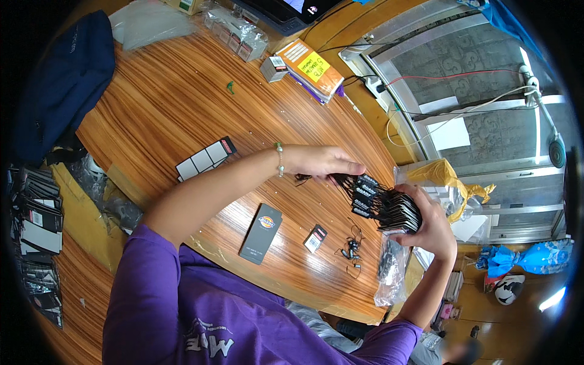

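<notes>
My right hand (433, 225) is closed around a thick stack of black hang tags (398, 212) above the right side of the table. Black cords with small black plastic seals (367, 191) run from the stack toward my left hand (328, 162), whose fingers pinch the cord ends. Below lie a dark grey card tag (261, 234), a small white sticker tag (315, 238) with a dark edge, and a loose tangle of black cords (351, 246). Next to my left forearm sits a row of white label cards (205, 159), partly covered by the arm.
A clear plastic bag (389, 274) lies at the table's right edge. At the far side are an orange notebook (313, 67), a small box (274, 69) and bagged small boxes (237, 36). Stacked tags (42, 225) and a dark blue cloth item (67, 85) are on the left.
</notes>
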### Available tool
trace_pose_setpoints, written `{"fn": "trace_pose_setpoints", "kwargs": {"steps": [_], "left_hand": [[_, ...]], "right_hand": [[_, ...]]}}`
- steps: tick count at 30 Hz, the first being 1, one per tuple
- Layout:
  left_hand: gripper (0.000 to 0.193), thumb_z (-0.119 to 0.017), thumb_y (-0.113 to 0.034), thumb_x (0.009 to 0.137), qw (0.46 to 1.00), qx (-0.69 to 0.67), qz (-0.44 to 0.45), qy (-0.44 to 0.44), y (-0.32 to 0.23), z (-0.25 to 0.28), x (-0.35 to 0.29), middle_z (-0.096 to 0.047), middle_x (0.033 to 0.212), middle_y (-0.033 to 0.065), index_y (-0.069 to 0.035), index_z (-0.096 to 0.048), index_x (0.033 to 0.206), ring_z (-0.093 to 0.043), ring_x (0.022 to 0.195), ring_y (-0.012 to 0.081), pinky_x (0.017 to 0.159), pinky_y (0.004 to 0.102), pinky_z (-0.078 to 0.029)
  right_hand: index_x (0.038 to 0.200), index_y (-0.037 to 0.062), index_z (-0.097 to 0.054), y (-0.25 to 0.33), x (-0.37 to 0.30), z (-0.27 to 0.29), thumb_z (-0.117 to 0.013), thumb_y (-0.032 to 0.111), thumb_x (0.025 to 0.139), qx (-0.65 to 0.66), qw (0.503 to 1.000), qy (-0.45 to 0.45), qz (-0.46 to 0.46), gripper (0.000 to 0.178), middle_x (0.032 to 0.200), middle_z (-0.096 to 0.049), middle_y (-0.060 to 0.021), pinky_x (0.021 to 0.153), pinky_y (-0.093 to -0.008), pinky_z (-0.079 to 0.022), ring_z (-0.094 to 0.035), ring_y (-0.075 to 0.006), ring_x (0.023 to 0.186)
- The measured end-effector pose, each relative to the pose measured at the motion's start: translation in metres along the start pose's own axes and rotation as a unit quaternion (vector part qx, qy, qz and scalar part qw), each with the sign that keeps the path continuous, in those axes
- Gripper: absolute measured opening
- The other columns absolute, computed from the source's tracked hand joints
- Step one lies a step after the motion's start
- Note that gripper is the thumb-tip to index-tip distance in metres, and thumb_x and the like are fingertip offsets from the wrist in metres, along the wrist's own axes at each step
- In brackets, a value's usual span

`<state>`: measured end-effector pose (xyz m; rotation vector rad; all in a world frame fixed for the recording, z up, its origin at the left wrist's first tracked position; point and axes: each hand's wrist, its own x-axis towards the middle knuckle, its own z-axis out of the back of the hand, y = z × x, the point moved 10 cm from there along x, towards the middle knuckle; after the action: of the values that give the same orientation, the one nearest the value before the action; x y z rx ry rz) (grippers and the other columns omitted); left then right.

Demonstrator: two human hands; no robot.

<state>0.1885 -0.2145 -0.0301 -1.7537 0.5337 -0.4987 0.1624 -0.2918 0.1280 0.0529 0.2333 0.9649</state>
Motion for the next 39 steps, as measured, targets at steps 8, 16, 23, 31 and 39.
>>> {"fn": "trace_pose_setpoints", "kwargs": {"steps": [8, 16, 23, 31, 39], "left_hand": [[0.027, -0.052, -0.032, 0.092, 0.998, -0.002, -0.053, -0.016, -0.015, 0.03, -0.024, -0.053, 0.065, -0.0052, -0.008, -0.057, 0.08, -0.047, 0.052, -0.0001, 0.043, 0.0122, -0.034], [0.028, -0.054, -0.029, 0.09, 0.952, 0.289, -0.087, -0.05, -0.022, 0.045, -0.028, -0.061, 0.079, 0.0027, -0.003, -0.06, 0.087, -0.057, 0.08, 0.0117, 0.078, 0.0252, -0.045], [0.029, -0.056, -0.025, 0.09, 0.971, 0.102, -0.205, -0.065, -0.045, -0.018, 0.008, -0.066, 0.096, 0.0077, -0.001, -0.063, 0.105, -0.06, 0.09, 0.0125, 0.082, 0.0276, -0.047], [0.018, -0.061, -0.016, 0.086, 0.982, -0.035, -0.175, -0.059, -0.038, -0.044, 0.017, -0.063, 0.084, 0.0017, 0.0, -0.064, 0.092, -0.055, 0.08, 0.0059, 0.075, 0.0214, -0.046], [0.016, -0.06, -0.015, 0.086, 0.968, -0.182, -0.168, -0.039, -0.035, -0.051, 0.016, -0.062, 0.089, 0.0004, -0.003, -0.062, 0.095, -0.055, 0.085, 0.006, 0.081, 0.0207, -0.044]], "right_hand": [[0.114, 0.0019, -0.051, -0.006, -0.018, 0.003, -0.076, 0.017, 0.046, -0.014, 1.0, -0.007, -0.023, 0.073, 0.102, -0.06, -0.0152, 0.08, -0.0358, -0.047, -0.061, -0.032, 0.092], [0.114, 0.0113, -0.053, 0.005, -0.023, 0.003, -0.077, 0.018, 0.05, -0.06, 0.998, -0.023, -0.024, 0.069, 0.094, -0.059, -0.0095, 0.066, -0.0378, -0.049, -0.061, -0.0311, 0.079], [0.114, 0.0053, -0.053, 0.019, -0.013, -0.008, -0.077, 0.018, 0.045, -0.04, 0.999, 0.029, -0.02, 0.074, 0.099, -0.059, -0.0133, 0.073, -0.0371, -0.049, -0.061, -0.0321, 0.085], [0.114, 0.0129, -0.054, 0.032, -0.013, -0.005, -0.078, 0.021, 0.049, -0.061, 0.998, 0.018, 0.023, 0.07, 0.092, -0.058, -0.0086, 0.065, -0.0376, -0.049, -0.061, -0.0301, 0.076], [0.114, 0.0094, -0.053, 0.029, -0.016, -0.002, -0.079, 0.021, 0.048, -0.017, 0.999, -0.004, 0.045, 0.072, 0.094, -0.059, -0.0104, 0.067, -0.0372, -0.049, -0.061, -0.031, 0.079]]}}
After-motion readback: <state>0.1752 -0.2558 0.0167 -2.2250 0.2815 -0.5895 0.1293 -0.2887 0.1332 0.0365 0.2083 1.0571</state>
